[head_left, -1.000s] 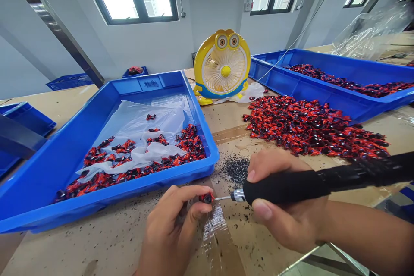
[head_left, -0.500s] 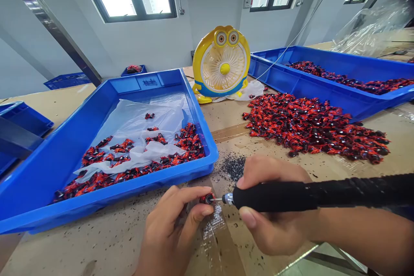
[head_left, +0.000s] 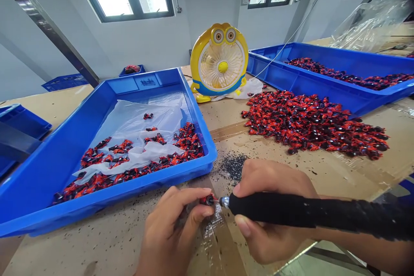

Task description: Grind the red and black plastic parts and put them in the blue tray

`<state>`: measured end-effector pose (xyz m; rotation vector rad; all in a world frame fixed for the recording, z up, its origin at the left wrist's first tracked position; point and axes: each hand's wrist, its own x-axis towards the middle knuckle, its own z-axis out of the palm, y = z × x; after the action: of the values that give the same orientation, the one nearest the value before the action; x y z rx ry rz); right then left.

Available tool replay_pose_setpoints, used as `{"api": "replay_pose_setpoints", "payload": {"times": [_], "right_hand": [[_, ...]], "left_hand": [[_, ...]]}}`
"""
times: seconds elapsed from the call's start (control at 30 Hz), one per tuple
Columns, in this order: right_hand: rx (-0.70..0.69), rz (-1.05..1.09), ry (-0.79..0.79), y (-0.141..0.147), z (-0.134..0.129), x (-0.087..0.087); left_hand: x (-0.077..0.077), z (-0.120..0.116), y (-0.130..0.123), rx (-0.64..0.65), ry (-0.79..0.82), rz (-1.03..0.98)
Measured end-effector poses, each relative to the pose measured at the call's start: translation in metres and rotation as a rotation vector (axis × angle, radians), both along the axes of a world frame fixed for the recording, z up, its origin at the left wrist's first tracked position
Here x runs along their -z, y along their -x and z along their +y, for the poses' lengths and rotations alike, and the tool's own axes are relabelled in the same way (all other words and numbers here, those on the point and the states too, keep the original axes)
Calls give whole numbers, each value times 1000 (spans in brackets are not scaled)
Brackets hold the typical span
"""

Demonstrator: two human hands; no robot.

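Observation:
Between thumb and forefinger, my left hand (head_left: pixel 174 224) pinches a small red and black plastic piece (head_left: pixel 208 199). My right hand (head_left: pixel 274 211) is closed around a black-sleeved rotary tool (head_left: pixel 268 207) with a silver collet and a thin bit. The bit points left and its tip is at the piece; whether it is inside the piece I cannot tell. Black shavings (head_left: pixel 233 166) lie on the cardboard just beyond my hands. To the right is a heap of similar red and black pieces (head_left: pixel 310 125).
A blue tray (head_left: pixel 208 161) at left holds a white plastic sheet and more pieces. Behind the heap stands another blue tray (head_left: pixel 323 82) with pieces. A yellow fan (head_left: pixel 222 67) stands between the trays at the back. A metal post (head_left: pixel 54 30) slants at left.
The tool has shifted slightly left, so less of its bit shows beside the piece. Its rear end has dropped, and my right hand has lowered a little. My left hand keeps its pinch.

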<state>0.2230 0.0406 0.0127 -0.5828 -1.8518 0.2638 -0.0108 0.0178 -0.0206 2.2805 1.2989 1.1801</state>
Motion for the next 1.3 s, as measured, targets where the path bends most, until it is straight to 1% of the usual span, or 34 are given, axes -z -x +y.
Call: {"api": "replay_pose_setpoints", "payload": {"times": [0.17,0.5,0.87,1.03,1.17,1.3], "right_hand": [[-23,21,-18,0,0,2],[-36,70,-4,4,-1,4],[-21,-19,16,-2,0,-1],[-19,-10,27,0,-1,1],[-22,64,26,4,0,3],[-8,217,9,5,9,4]], "left_hand": [[-1,-1,1,-10,4,10],[-1,-1,1,-27,-11,23],[-1,-1,0,-36,33,14],[-3,-1,2,-33,46,7],[-3,-1,3,-29,40,17],[3,1,2,-114,27,-22]]}}
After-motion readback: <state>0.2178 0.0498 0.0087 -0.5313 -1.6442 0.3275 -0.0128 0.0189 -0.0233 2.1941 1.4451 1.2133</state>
